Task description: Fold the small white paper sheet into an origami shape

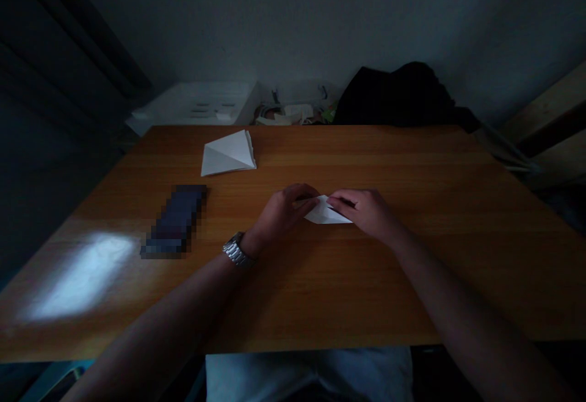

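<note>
A small folded piece of white paper (326,215) is held just above or on the wooden table, between my two hands. My left hand (287,210), with a metal watch (237,249) on its wrist, pinches the paper's left side between thumb and fingers. On the paper's right side, my right hand (364,208) grips with its thumb and fingers closed. Parts of the paper's edges are hidden under the fingertips.
Folded white sheets (227,154) lie at the table's back left. A blurred dark rectangular object (177,220) is left of my left hand. Behind the wooden table (412,158) are a white plastic bin (201,100), a clear container (297,94) and a black cloth item (398,97).
</note>
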### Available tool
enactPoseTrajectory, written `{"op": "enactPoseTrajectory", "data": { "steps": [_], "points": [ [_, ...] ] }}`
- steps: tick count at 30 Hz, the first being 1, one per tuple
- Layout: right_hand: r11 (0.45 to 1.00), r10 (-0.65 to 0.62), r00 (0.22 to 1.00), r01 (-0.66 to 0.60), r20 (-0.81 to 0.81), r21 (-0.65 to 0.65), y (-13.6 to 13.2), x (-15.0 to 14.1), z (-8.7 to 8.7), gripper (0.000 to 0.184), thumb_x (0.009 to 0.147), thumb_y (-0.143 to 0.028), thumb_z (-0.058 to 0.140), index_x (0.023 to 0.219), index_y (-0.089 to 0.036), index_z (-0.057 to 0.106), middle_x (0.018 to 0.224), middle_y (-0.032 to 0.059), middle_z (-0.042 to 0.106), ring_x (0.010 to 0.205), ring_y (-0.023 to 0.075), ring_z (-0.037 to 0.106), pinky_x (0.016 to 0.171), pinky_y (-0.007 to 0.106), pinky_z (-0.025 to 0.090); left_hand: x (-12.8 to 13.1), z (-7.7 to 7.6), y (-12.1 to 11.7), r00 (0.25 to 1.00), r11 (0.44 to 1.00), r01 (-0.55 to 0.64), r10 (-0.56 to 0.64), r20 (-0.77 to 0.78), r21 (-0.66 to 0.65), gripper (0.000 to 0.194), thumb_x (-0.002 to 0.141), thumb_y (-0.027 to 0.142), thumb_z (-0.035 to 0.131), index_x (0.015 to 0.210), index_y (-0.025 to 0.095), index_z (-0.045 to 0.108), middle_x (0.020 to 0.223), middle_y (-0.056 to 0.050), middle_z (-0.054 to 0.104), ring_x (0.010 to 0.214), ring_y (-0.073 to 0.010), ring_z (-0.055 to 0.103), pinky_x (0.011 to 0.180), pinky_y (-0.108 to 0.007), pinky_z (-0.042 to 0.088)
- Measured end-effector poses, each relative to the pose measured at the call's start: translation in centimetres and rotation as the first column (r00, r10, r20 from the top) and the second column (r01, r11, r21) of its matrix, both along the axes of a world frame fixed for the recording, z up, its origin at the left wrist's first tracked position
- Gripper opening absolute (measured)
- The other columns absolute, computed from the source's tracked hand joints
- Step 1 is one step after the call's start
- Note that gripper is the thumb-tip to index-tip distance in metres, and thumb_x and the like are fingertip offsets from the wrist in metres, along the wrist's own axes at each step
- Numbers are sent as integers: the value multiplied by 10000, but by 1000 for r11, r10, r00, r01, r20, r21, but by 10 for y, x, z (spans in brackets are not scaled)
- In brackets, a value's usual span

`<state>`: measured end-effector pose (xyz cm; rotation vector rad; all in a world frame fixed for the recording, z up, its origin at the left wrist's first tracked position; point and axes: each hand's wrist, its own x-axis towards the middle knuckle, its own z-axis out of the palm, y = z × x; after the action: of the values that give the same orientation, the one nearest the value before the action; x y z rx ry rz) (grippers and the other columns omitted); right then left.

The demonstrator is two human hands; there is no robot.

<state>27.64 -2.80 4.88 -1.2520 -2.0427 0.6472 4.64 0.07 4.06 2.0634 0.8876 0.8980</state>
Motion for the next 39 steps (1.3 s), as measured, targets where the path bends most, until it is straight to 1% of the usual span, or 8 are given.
{"op": "enactPoseTrajectory", "data": {
  "steps": [8,12,18,22,28,31,35,39],
  "points": [
    [996,-66,968,51,-243,-67,8,3,-5,213,921,-418,682,968,-231,771,963,52,785,860,216,725,774,334,556,-2,-7,7,976,985,-169,171,133,-33,181,962,332,643,1002,159,675,919,-42,736,806,-133,694,692,-207,545],
    [994,-97,928,71,-360,-85,10,3,-6,161,886,-352,715,981,-239,778,1014,59,793,936,229,738,851,368,579,-1,-9,7,971,987,-154,161,175,-54,158,949,312,655,1000,162,646,917,-39,730,819,-135,703,724,-217,564],
    [992,-111,913,76,-392,-103,12,4,-10,158,862,-339,742,971,-238,794,993,62,803,919,238,752,850,394,591,-1,-5,1,992,996,-84,85,95,-7,194,990,317,609,1130,184,639,928,-30,717,818,-122,684,724,-213,547],
    [991,-98,921,54,-376,-126,11,5,-12,163,876,-350,724,983,-258,807,981,54,809,897,237,757,843,406,599,0,0,0,993,995,-97,95,70,16,202,1009,365,594,1031,180,671,963,-37,733,851,-125,693,746,-214,540],
    [989,-53,944,5,-326,-146,11,6,-10,175,892,-290,669,995,-257,807,999,50,803,901,225,754,853,388,601,-4,0,4,990,990,-125,128,-51,63,205,1002,356,604,970,169,681,839,-21,726,700,-104,651,608,-194,469],
    [977,-31,937,-45,-347,-208,10,7,-11,207,934,-351,639,1016,-240,794,978,54,795,841,212,750,797,368,612,-7,1,5,976,982,-140,158,-150,123,208,1002,353,598,977,167,689,804,-19,714,626,-90,596,544,-192,398],
    [957,-19,922,-94,-386,-273,10,9,-10,314,964,-496,611,1031,-238,777,992,60,781,821,208,747,785,367,625,-8,2,6,976,983,-108,133,-171,148,211,1015,355,575,975,171,671,793,-8,708,616,-88,593,546,-190,382],
    [952,-63,905,-72,-421,-298,8,8,-4,423,993,-581,529,1073,-238,763,1120,92,768,958,227,746,838,370,624,-10,0,7,967,980,-92,131,-218,179,188,1007,344,583,966,178,662,804,-6,712,623,-98,604,548,-195,380]
  ]
}}
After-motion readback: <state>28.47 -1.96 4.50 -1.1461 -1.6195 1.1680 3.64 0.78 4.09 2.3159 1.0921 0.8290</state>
